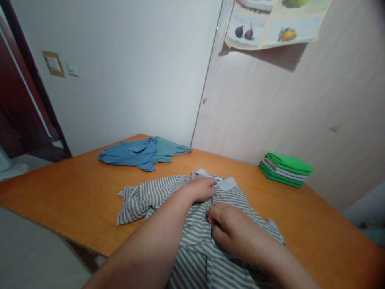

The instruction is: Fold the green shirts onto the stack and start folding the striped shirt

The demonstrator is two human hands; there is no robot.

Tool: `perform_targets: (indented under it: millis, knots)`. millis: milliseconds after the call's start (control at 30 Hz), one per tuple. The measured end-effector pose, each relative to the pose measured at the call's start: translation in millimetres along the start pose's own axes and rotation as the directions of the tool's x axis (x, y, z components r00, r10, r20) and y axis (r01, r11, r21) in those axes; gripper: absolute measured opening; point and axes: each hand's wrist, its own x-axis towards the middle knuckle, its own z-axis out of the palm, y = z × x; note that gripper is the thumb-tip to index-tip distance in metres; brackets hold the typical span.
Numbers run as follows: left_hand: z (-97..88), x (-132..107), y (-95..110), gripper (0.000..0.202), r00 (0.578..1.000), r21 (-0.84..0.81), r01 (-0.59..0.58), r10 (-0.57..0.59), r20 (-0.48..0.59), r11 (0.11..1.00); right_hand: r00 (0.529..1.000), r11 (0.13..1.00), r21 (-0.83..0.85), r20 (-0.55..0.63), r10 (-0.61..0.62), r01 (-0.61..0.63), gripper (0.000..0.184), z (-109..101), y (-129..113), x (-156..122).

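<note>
A grey-and-white striped polo shirt lies spread on the orange table, its pale collar pointing away from me. My left hand rests near the collar with fingers curled, pinching the fabric at the placket. Just below it, my right hand is closed on the front of the same shirt, fingers tucked into the cloth.
A crumpled blue shirt lies at the table's far side. A folded stack of green and grey clothes sits at the right by the wall. A fruit poster hangs above. The table's near-left edge drops to a tiled floor.
</note>
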Motion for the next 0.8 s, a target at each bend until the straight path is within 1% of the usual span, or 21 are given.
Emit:
perform_targets:
  millis: [167, 267, 467, 600, 667, 733, 800]
  knots:
    - [-6.1, -7.8, 7.6, 0.075, 0.999, 0.053, 0.015, -0.016, 0.032, 0.999, 1.0, 0.999, 0.051, -0.003, 0.003, -0.002, 0.012, -0.8, -0.4, -0.4]
    - [-6.1, -8.5, 8.8, 0.085, 0.998, 0.039, 0.009, -0.011, 0.058, 0.999, 1.0, 0.998, 0.069, 0.014, -0.003, 0.002, 0.012, -1.8, -0.7, -0.9]
    - [-1.4, -5.9, 5.3, 0.083, 0.999, 0.0, -0.002, 0.002, 0.053, 1.0, 0.999, 0.996, 0.082, 0.045, -0.023, 0.019, 0.012, -2.1, 1.8, -1.3]
    - [0.7, -4.9, 3.5, 0.082, 0.999, -0.008, -0.01, 0.01, 0.044, 1.0, 0.999, 0.994, 0.109, 0.031, -0.027, 0.024, 0.013, -1.9, 0.2, 0.2]
    - [0.1, -5.5, 3.8, 0.083, 0.999, 0.004, -0.015, 0.015, 0.053, 1.0, 0.999, 0.987, 0.157, 0.034, -0.032, 0.026, 0.013, -2.3, 1.7, 1.2]
    - [-1.3, -6.8, 4.9, 0.082, 0.998, 0.018, -0.017, 0.016, 0.058, 1.0, 0.999, 0.971, 0.239, 0.031, -0.034, 0.026, 0.014, -3.9, 9.0, 2.6]
    - [-3.2, -8.8, 6.4, 0.084, 0.998, 0.027, -0.01, 0.009, 0.062, 1.0, 0.999, 0.945, 0.326, -0.034, 0.001, 0.01, 0.013, -7.5, 23.4, 4.2]
